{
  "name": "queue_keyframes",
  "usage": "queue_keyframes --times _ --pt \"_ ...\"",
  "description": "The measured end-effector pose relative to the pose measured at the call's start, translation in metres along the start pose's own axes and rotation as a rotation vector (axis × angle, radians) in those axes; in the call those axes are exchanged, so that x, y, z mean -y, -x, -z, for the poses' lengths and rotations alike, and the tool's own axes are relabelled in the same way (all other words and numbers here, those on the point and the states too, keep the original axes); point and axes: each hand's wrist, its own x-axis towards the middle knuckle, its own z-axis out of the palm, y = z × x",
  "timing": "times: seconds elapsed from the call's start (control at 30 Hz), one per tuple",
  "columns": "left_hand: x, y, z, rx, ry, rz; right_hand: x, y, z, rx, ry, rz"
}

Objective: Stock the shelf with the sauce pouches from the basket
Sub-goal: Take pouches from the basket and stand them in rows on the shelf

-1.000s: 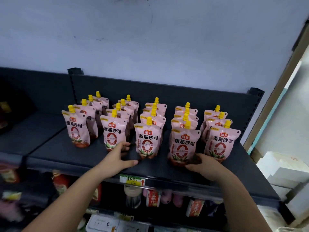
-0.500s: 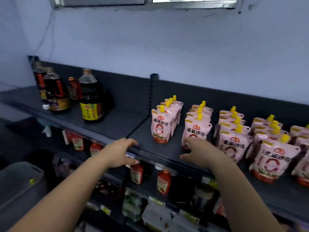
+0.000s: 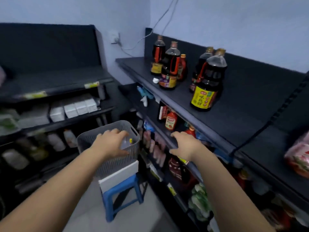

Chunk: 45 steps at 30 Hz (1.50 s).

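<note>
A grey slatted basket (image 3: 93,141) stands on a white box on a blue stool. My left hand (image 3: 111,142) hovers over the basket's mouth with fingers spread and relaxed, holding nothing. Under its fingertips a pink pouch with a yellow cap (image 3: 127,142) shows inside the basket. My right hand (image 3: 185,144) is open in front of the lower shelf edge, fingers spread, empty. At the far right edge a blurred pink sauce pouch (image 3: 297,158) stands on the dark top shelf (image 3: 242,128).
Several dark soy sauce bottles (image 3: 207,81) stand on the top shelf's left part. Ketchup bottles (image 3: 171,120) and packets fill the lower shelves. The blue stool (image 3: 120,196) holds a white box (image 3: 120,176). Another dark shelving unit (image 3: 50,97) with white boxes stands at left.
The view has swung left and down from the stocked pouches to the basket. Both hands left the shelf edge; my left hand now hovers over the basket, my right beside the lower shelf.
</note>
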Motion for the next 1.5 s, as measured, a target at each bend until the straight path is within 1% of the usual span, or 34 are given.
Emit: queue_keyframes --times 0.17,0.37,0.5,0.7,0.87,0.97,1.03,1.17,1.27,1.37,1.43,1.5 --pt "0.063 -0.035 -0.024 0.139 0.029 0.149 0.046 -0.094 -0.022 0.064 0.017 0.140" --pt "0.114 -0.099 -0.059 0.224 0.065 0.300 0.080 -0.205 -0.052 0.128 0.032 0.266" --pt "0.137 -0.153 -0.091 0.269 0.142 0.345 0.094 -0.276 -0.073 0.205 0.069 0.301" --pt "0.151 -0.210 -0.148 0.387 0.228 0.338 0.105 -0.343 -0.112 0.319 0.063 0.241" --pt "0.168 -0.258 -0.198 0.478 0.229 0.260 0.110 -0.389 -0.154 0.361 0.048 0.171" --pt "0.171 -0.283 -0.233 0.530 0.228 0.198 0.108 -0.420 -0.181 0.352 -0.055 0.035" --pt "0.174 -0.294 -0.252 0.576 0.240 0.161 0.109 -0.436 -0.196 0.336 -0.074 -0.059" --pt "0.189 -0.310 -0.291 0.639 0.207 0.142 0.115 -0.458 -0.231 0.478 -0.071 -0.174" --pt "0.200 -0.315 -0.311 0.670 0.248 0.134 0.118 -0.461 -0.255 0.552 -0.039 -0.124" --pt "0.208 -0.316 -0.326 0.711 0.315 0.110 0.123 -0.465 -0.259 0.577 -0.095 -0.123" --pt "0.214 -0.315 -0.333 0.701 0.409 0.109 0.124 -0.468 -0.256 0.583 -0.106 -0.037" --pt "0.218 -0.314 -0.338 0.666 0.531 0.119 0.125 -0.472 -0.252 0.568 -0.180 0.030"
